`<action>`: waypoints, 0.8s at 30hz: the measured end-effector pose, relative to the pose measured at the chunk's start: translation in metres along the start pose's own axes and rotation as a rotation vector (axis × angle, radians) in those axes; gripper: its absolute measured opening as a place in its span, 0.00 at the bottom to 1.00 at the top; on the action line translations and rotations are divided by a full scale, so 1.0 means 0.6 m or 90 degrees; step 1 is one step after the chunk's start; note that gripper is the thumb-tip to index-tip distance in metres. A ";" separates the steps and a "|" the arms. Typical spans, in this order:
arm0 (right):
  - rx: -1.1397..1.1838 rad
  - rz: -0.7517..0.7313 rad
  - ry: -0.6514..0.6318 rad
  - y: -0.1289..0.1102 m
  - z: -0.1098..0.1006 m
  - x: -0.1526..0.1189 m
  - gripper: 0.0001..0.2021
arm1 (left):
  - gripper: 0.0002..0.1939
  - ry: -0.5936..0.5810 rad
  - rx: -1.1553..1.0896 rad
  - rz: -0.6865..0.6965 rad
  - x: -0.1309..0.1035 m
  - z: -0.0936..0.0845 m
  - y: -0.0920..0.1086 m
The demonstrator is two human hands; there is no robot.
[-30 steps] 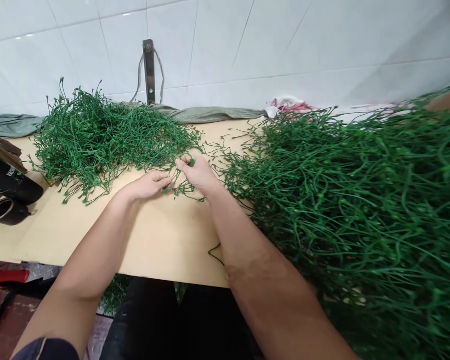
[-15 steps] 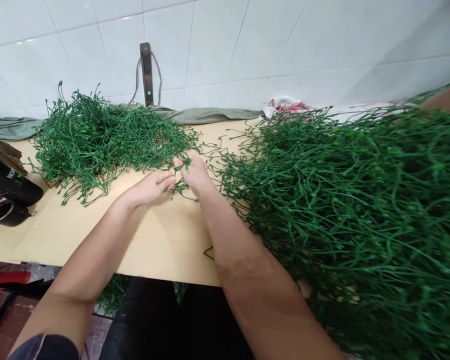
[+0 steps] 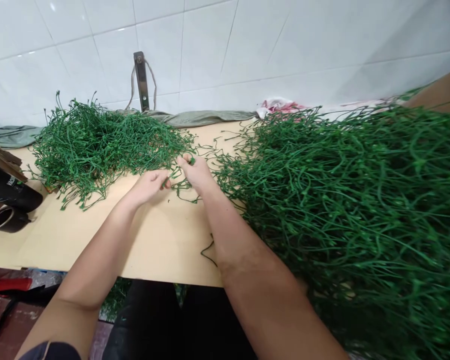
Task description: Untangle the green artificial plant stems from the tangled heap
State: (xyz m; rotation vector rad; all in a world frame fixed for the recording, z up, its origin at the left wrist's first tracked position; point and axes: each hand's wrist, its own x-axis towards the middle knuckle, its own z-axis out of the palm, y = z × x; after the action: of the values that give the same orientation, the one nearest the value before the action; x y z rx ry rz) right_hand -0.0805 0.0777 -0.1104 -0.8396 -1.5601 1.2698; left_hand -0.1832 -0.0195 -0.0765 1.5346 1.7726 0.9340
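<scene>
Two piles of thin green stems lie on the pale tabletop (image 3: 165, 240): a smaller pile (image 3: 101, 140) at the back left and a large heap (image 3: 345, 190) filling the right side. Between them, my left hand (image 3: 153, 185) is closed on a green stem that shows at its fingertips. Just to its right, my right hand (image 3: 195, 171) pinches green stems, a bit of green showing by the thumb. Loose stems (image 3: 185, 192) lie on the tabletop beneath and between the hands. A single curved stem (image 3: 208, 250) rests near the right forearm.
At the left edge are a black cylinder (image 3: 18, 192) with lettering and a dark mug (image 3: 8, 220). Along the tiled wall run a rolled grey-green cloth (image 3: 206, 117) and a white-and-red cloth (image 3: 279, 106). A metal bracket (image 3: 141, 82) is fixed to the wall.
The view has shifted slightly. My left hand has drawn a little away from my right hand, and more green shows at its fingertips.
</scene>
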 end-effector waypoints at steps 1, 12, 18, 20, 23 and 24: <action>-0.008 -0.017 -0.009 -0.003 -0.001 -0.002 0.14 | 0.21 0.032 -0.018 -0.016 0.004 0.001 -0.002; -0.117 -0.120 -0.122 0.004 0.017 -0.014 0.11 | 0.13 0.001 0.117 0.076 0.014 -0.005 -0.036; -0.268 -0.095 -0.063 0.000 0.012 -0.016 0.12 | 0.13 0.043 0.457 0.047 0.003 -0.005 -0.016; -0.303 -0.081 -0.018 -0.001 0.014 -0.016 0.13 | 0.12 0.009 0.494 0.067 0.002 -0.003 -0.008; -0.278 -0.082 0.005 0.008 0.008 -0.006 0.13 | 0.13 -0.043 0.339 0.125 -0.008 0.001 0.006; -0.265 -0.073 0.025 0.015 0.002 0.000 0.12 | 0.13 -0.083 0.249 0.142 -0.016 0.003 0.014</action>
State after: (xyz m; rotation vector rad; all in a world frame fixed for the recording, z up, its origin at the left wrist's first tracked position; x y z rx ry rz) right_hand -0.0818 0.0794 -0.1195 -1.0085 -1.8442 0.8517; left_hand -0.1759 -0.0279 -0.0708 2.0238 1.7889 0.5896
